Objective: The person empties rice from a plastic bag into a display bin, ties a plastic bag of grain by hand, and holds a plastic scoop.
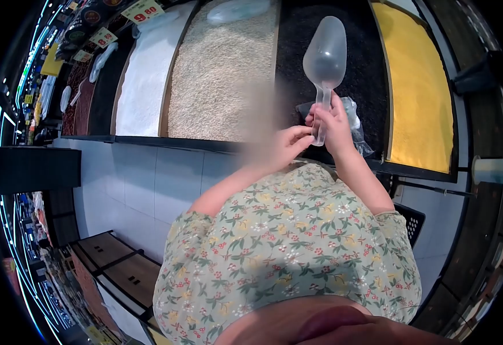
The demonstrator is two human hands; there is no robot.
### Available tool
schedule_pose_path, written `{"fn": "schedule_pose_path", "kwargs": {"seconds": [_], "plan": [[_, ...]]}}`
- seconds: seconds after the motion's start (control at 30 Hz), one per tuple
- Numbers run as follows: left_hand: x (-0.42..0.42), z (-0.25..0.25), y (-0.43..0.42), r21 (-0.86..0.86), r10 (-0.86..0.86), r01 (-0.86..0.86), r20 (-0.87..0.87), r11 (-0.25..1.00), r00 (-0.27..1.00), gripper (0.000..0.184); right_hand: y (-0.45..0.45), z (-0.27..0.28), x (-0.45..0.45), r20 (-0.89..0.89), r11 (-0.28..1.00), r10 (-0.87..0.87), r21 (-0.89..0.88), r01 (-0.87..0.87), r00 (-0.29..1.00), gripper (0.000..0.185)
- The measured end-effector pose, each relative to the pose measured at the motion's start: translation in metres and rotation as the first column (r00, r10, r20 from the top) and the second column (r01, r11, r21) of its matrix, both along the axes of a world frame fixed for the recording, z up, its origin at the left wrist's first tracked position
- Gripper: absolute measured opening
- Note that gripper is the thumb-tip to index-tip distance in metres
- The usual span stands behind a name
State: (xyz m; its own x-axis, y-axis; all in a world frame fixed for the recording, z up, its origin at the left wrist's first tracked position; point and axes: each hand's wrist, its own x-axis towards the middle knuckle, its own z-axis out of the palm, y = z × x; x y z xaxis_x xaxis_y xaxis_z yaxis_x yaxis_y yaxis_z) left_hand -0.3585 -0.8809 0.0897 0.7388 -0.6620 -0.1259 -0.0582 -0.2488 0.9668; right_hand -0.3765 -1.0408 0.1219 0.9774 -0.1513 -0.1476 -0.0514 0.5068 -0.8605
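Note:
A clear plastic scoop (pixel 326 54) points away from me over a bin of fine black grains (pixel 294 52). My right hand (pixel 335 123) is closed around its handle. At the lower end of that handle are the thumb and fingertips of my left hand (pixel 290 142), closed against it. Behind and beside my right hand lies a crumpled clear plastic bag (pixel 361 141), partly covered by the hand and wrist. A smeared patch hides the area just left of my left hand.
Left of the black grains are bins of pale grain (pixel 222 69) and white grain (pixel 145 86). A yellow-grain bin (pixel 418 92) is on the right. Price signs (pixel 142 11) stand at the upper left. A black rim (pixel 176 142) edges the bins; tiled floor (pixel 142 184) lies below.

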Motion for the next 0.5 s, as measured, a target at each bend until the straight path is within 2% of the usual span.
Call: {"fn": "schedule_pose_path", "kwargs": {"seconds": [0.03, 0.07, 0.1, 0.13, 0.2, 0.23, 0.27, 0.3, 0.33, 0.4, 0.43, 0.5], "plan": [[0.010, -0.025, 0.007, 0.144, -0.090, 0.068, 0.154, 0.987, 0.984, 0.033, -0.003, -0.003, 0.000, 0.001, 1.000, -0.002, 0.001, 0.002, 1.000, 0.056], [0.015, -0.023, 0.011, 0.293, -0.198, 0.111, 0.288, 0.950, 0.937, 0.032, -0.006, -0.008, -0.001, -0.037, 0.997, 0.059, 0.057, -0.057, 0.998, 0.055], [0.013, -0.019, 0.018, 0.299, -0.082, -0.056, 0.430, 0.953, 0.899, 0.030, -0.007, -0.013, -0.001, -0.071, 0.987, 0.122, 0.115, -0.113, 0.990, 0.054], [0.011, -0.017, 0.026, 0.302, -0.119, -0.157, 0.723, 0.940, 0.680, 0.027, -0.008, -0.015, -0.002, -0.102, 0.970, 0.188, 0.176, -0.168, 0.977, 0.053], [0.015, -0.011, 0.032, 0.053, 0.262, -0.410, 0.692, 0.911, 0.672, 0.023, -0.002, -0.017, -0.006, -0.134, 0.970, 0.191, 0.178, -0.166, 0.972, 0.050], [0.011, 0.011, 0.028, 0.053, 0.264, -0.413, 0.692, 0.909, 0.671, 0.023, -0.001, -0.024, -0.006, -0.138, 0.956, 0.238, 0.205, -0.208, 0.961, 0.050], [0.006, 0.041, 0.023, 0.334, 0.122, -0.422, 0.646, 0.843, 0.753, 0.030, 0.000, -0.029, -0.005, -0.140, 0.940, 0.286, 0.231, -0.249, 0.948, 0.049], [0.003, 0.060, 0.020, 0.587, 0.001, -0.392, 0.555, 0.709, 0.832, 0.037, 0.001, -0.032, -0.004, -0.140, 0.940, 0.289, 0.230, -0.253, 0.947, 0.049], [0.003, 0.065, 0.018, 0.585, 0.005, -0.395, 0.555, 0.708, 0.832, 0.037, 0.001, -0.034, -0.004, -0.159, 0.936, 0.295, 0.247, -0.251, 0.942, 0.048], [0.005, 0.071, 0.017, 0.679, 0.011, -0.307, 0.402, 0.667, 0.916, 0.043, 0.002, -0.038, -0.001, -0.197, 0.928, 0.305, 0.281, -0.245, 0.932, 0.047], [0.004, 0.053, 0.022, 0.677, 0.015, -0.308, 0.402, 0.668, 0.915, 0.043, 0.002, -0.040, 0.000, -0.198, 0.928, 0.307, 0.278, -0.247, 0.931, 0.047], [0.001, 0.001, 0.036, 0.415, 0.096, -0.524, 0.709, 0.744, 0.698, 0.046, 0.002, -0.044, 0.003, -0.212, 0.921, 0.327, 0.289, -0.261, 0.921, 0.045]]}}
